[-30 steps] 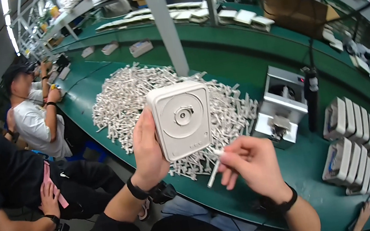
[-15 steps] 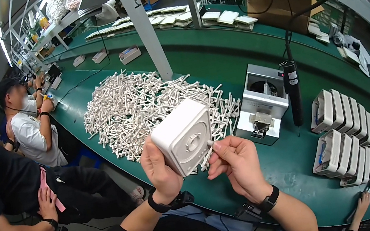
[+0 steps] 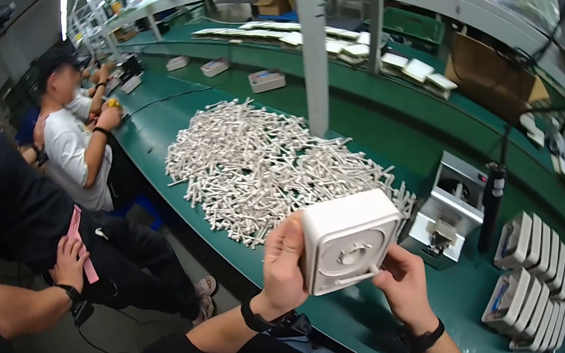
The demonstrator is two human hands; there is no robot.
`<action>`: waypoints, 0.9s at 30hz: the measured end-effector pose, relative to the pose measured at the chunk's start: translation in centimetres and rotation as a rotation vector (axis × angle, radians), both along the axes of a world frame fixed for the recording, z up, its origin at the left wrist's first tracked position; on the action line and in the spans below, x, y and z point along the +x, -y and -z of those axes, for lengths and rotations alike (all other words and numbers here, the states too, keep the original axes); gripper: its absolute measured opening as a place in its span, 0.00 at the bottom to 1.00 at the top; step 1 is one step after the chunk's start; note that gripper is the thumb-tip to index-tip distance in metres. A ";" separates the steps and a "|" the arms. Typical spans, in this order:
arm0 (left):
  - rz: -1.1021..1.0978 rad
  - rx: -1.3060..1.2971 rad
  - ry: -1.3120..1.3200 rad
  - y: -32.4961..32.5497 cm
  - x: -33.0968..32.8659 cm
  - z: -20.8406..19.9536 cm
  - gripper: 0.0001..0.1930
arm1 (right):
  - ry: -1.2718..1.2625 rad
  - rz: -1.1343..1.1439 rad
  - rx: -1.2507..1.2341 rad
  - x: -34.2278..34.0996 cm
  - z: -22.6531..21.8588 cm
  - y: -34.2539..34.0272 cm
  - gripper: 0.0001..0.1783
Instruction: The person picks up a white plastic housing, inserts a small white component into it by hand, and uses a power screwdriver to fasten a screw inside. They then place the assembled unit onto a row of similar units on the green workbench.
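Note:
My left hand (image 3: pixel 281 263) grips a white square box-shaped device (image 3: pixel 348 239) by its left side, holding it up above the green bench (image 3: pixel 367 313). The device's face shows a round ring in the middle. My right hand (image 3: pixel 402 288) sits just under its lower right corner and pinches a thin white stick (image 3: pixel 360 276) against the device's bottom edge. A big heap of the same white sticks (image 3: pixel 261 161) lies on the bench behind the device.
A small grey fixture machine (image 3: pixel 448 208) and a black upright tool (image 3: pixel 493 203) stand to the right. Rows of white devices (image 3: pixel 536 283) lie at the far right. Two people (image 3: pixel 11 224) are on the left. A grey post (image 3: pixel 313 42) rises behind the heap.
The device has tilted and dropped lower toward me. My right hand brought the white stick up against the device's lower edge. The view has swung left.

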State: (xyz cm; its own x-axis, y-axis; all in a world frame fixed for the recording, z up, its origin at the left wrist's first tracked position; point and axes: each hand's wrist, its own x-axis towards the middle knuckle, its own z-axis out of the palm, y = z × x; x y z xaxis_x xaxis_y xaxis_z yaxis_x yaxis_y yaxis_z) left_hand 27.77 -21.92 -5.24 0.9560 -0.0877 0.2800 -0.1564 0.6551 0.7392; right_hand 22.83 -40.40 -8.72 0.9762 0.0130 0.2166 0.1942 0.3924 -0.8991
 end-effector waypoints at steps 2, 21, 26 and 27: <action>0.055 -0.030 -0.075 -0.3 -0.1 -0.1 0.23 | -0.041 0.041 -0.118 -0.4 -0.2 -0.1 0.46; 1.024 0.173 -0.116 -3.3 -0.2 4.2 0.61 | 0.523 0.520 -1.325 -2.9 -7.6 1.5 0.27; 0.657 0.531 0.274 -2.4 -1.1 5.6 0.61 | 0.142 1.288 -1.216 -4.6 -4.9 14.9 0.31; 0.601 0.679 0.373 -2.3 -1.6 5.8 0.60 | 0.057 1.225 -1.344 -4.1 -4.5 17.0 0.33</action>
